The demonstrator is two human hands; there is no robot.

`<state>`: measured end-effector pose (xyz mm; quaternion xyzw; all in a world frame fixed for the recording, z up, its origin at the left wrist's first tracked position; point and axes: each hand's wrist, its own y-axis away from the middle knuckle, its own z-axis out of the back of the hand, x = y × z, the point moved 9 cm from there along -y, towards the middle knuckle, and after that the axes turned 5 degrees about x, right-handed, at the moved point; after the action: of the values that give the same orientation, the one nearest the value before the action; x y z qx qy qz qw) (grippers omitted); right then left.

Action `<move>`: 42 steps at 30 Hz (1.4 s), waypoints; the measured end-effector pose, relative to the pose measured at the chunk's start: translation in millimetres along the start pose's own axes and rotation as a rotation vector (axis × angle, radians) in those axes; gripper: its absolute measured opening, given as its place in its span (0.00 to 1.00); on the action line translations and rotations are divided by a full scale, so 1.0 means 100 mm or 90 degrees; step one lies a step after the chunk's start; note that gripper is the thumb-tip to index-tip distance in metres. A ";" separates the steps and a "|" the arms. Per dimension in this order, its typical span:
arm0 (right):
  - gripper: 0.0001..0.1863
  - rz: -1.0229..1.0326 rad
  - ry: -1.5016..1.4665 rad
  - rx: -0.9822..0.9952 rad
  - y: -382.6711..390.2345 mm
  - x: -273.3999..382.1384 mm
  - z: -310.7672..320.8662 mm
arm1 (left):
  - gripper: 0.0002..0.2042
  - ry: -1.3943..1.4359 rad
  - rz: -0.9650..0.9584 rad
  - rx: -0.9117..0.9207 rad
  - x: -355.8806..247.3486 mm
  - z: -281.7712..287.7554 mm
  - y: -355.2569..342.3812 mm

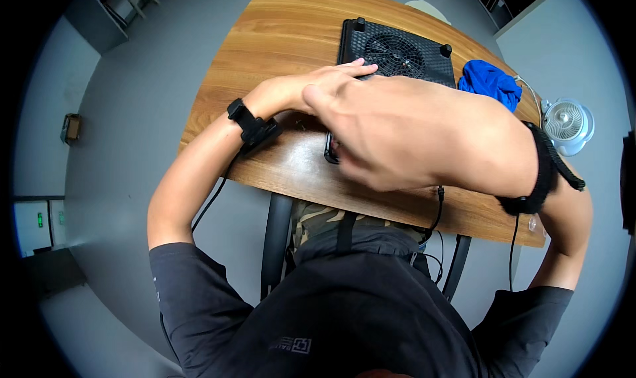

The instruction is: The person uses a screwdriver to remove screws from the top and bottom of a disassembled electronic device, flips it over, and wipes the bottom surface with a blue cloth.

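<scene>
The right hand [391,130] fills the middle of the frame, its back to the camera and its edges blurred. Its fingers curl downward out of sight, so I cannot tell how wide they are or whether they hold anything. Behind it, the left hand [331,80] reaches toward the upper centre, its visible fingers stretched out. They lie at the near edge of the cooling pad [397,52]; whether they press or grip it is hidden.

The pad lies on the desk [278,40] in the upper centre, its round grille and two stubby feet facing up. Just left of the right hand's curled fingers, the edge of a black object [329,151] shows, too covered to identify. A black cable [440,209] drops over the desk's near edge, below the right forearm.

Farther out, a blue cloth [489,83] lies beside the pad at upper right, with a small white fan [565,121] beyond it.

The step in hand seems to be close handwork by the pad's near side. A next move there would call for uncrossing the hands and keeping the cable clear.
</scene>
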<state>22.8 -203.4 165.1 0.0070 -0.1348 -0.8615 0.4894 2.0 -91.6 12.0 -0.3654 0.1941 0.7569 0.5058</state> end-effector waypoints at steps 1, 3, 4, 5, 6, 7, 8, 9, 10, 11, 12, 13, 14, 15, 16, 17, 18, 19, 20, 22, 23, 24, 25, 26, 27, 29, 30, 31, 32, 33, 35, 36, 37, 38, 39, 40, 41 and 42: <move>0.18 0.001 -0.020 0.058 0.01 -0.06 -0.02 | 0.42 -0.029 0.007 -0.007 0.03 -0.02 -0.01; 0.18 -0.014 -0.030 0.125 0.03 -0.22 -0.19 | 0.41 -0.027 0.037 0.002 0.05 -0.04 -0.08; 0.18 -0.017 -0.021 0.135 -0.01 -0.22 -0.25 | 0.39 -0.055 0.028 0.002 0.07 -0.06 -0.10; 0.19 -0.003 -0.040 0.154 -0.01 -0.20 -0.25 | 0.37 -0.085 0.019 0.001 0.09 -0.07 -0.12; 0.20 0.008 -0.028 0.135 -0.03 -0.18 -0.23 | 0.36 -0.077 0.019 -0.004 0.13 -0.08 -0.11; 0.20 0.017 -0.016 0.113 -0.05 -0.18 -0.19 | 0.36 -0.071 0.019 -0.006 0.11 -0.08 -0.12; 0.21 0.026 -0.005 0.092 -0.06 -0.17 -0.16 | 0.35 -0.049 0.024 -0.004 0.11 -0.08 -0.11; 0.20 0.014 -0.002 0.106 -0.07 -0.17 -0.16 | 0.33 -0.026 0.030 -0.004 0.11 -0.07 -0.10; 0.20 -0.002 0.002 0.118 -0.07 -0.18 -0.14 | 0.32 -0.005 0.034 -0.003 0.10 -0.06 -0.09; 0.20 -0.018 0.007 0.131 -0.07 -0.18 -0.14 | 0.30 0.015 0.026 -0.022 0.08 -0.04 -0.07; 0.19 -0.002 0.011 0.079 -0.06 -0.16 -0.08 | 0.29 0.053 0.033 -0.023 0.08 -0.04 -0.07; 0.18 0.019 0.014 0.026 -0.01 -0.14 -0.05 | 0.27 0.091 0.042 -0.027 0.07 -0.05 -0.05; 0.17 0.039 0.018 -0.026 0.03 -0.14 0.00 | 0.26 0.148 0.064 -0.014 0.09 -0.06 -0.04; 0.17 0.064 0.002 -0.002 0.05 -0.13 -0.01 | 0.24 0.144 0.074 -0.016 0.07 -0.06 -0.03; 0.16 0.086 -0.016 0.022 0.08 -0.12 0.00 | 0.23 0.141 0.082 -0.015 0.05 -0.06 -0.03; 0.17 0.108 -0.033 0.045 0.09 -0.09 0.00 | 0.22 0.076 0.078 -0.028 0.00 -0.04 -0.02; 0.17 0.098 -0.026 0.041 0.08 -0.10 0.01 | 0.23 0.072 0.073 -0.024 -0.04 -0.03 -0.03; 0.18 0.089 -0.017 0.036 0.07 -0.09 0.02 | 0.23 0.067 0.069 -0.022 -0.08 -0.02 -0.04; 0.18 0.081 -0.009 0.030 0.06 -0.09 0.03 | 0.24 0.064 0.066 -0.019 -0.11 0.00 -0.04; 0.17 0.057 0.033 0.088 0.01 -0.08 -0.04 | 0.29 0.027 0.041 -0.043 -0.04 -0.01 -0.04; 0.16 0.044 0.053 0.115 -0.02 -0.06 -0.08 | 0.33 0.009 0.036 -0.054 0.01 -0.01 -0.04; 0.16 0.042 0.057 0.092 -0.04 -0.01 -0.06 | 0.38 -0.007 0.044 -0.066 0.10 -0.03 -0.04; 0.15 0.038 0.059 0.069 -0.06 0.04 -0.06 | 0.41 -0.033 0.045 -0.061 0.12 -0.04 -0.04; 0.15 0.048 0.063 0.053 -0.06 0.04 -0.07 | 0.44 -0.058 0.046 -0.057 0.15 -0.04 -0.04; 0.15 0.058 0.067 0.037 -0.07 0.04 -0.10 | 0.46 -0.092 0.040 -0.038 0.16 -0.05 -0.05; 0.15 0.100 0.079 0.021 -0.07 -0.01 -0.14 | 0.45 -0.077 0.026 -0.026 0.16 -0.06 -0.06; 0.15 0.099 0.079 0.019 -0.04 -0.02 -0.12 | 0.42 -0.027 0.021 -0.035 0.17 -0.06 -0.06; 0.15 0.102 0.080 0.017 -0.03 0.00 -0.07 | 0.42 -0.017 0.033 -0.034 0.16 -0.05 -0.05; 0.14 0.104 0.081 0.016 -0.03 0.02 -0.03 | 0.41 -0.006 0.044 -0.033 0.14 -0.04 -0.05; 0.14 0.114 0.099 0.019 -0.03 0.02 -0.04 | 0.43 -0.033 0.069 -0.020 0.14 -0.05 -0.07; 0.14 0.136 0.131 0.028 -0.02 0.01 -0.08 | 0.47 -0.049 0.118 -0.009 0.10 -0.05 -0.06; 0.14 0.148 0.119 0.020 -0.02 0.01 -0.08 | 0.50 -0.039 0.139 -0.010 0.08 -0.04 -0.04; 0.14 0.152 0.109 0.012 -0.01 0.01 -0.08 | 0.52 -0.033 0.128 -0.009 0.06 -0.03 -0.06; 0.14 0.156 0.098 0.003 0.00 0.01 -0.07 | 0.55 -0.026 0.117 -0.008 0.04 -0.03 -0.07; 0.14 0.152 0.103 0.002 0.00 0.01 -0.10 | 0.56 -0.022 0.081 -0.009 0.07 -0.04 -0.06; 0.14 0.154 0.108 0.000 -0.03 0.01 -0.12 | 0.56 -0.042 0.060 -0.011 0.11 -0.06 -0.07; 0.14 0.159 0.113 -0.003 -0.04 0.03 -0.12 | 0.57 -0.063 0.043 -0.015 0.15 -0.06 -0.06; 0.14 0.154 0.086 -0.001 -0.05 0.03 -0.10 | 0.56 -0.110 0.038 -0.018 0.21 -0.08 -0.07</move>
<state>18.3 -205.3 154.7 0.0485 -0.1011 -0.7939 0.5976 7.0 -81.0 -8.1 -0.3000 0.1501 0.8031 0.4925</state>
